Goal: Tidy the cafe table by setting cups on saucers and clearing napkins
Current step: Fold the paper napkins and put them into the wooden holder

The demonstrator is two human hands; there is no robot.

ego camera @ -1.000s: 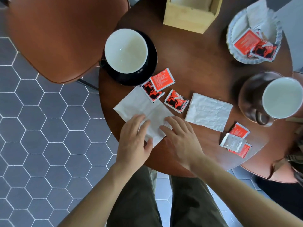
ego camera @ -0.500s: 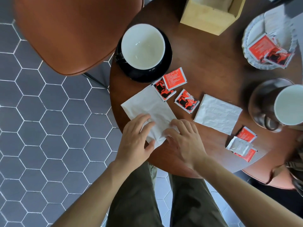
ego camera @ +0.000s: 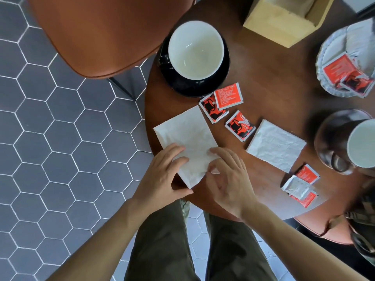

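A grey hexagon-tiled floor fills the left side, with a brown leather chair standing on it at the far left of the round dark-wood surface. Near the surface's far left edge a white-lined cup sits upright on a black saucer. At the right edge a second cup sits on a glossy brown saucer, its handle turned toward the near side. A pale wooden box stands at the far edge, and a ruffled white dish holding red sachets lies at the far right.

A large white napkin lies flat at the near left edge of the surface, one corner pointing off the rim. The left hand rests flat with its fingers spread on the napkin's near left part, gripping nothing. The right hand curls its fingertips at the napkin's near right edge; I cannot tell if it pinches the paper or only touches it. A smaller folded napkin lies apart toward the middle, between the two cups. Three red-and-black sachets lie between the black saucer and the napkins, two overlapping. More small packets cluster near the near right edge.
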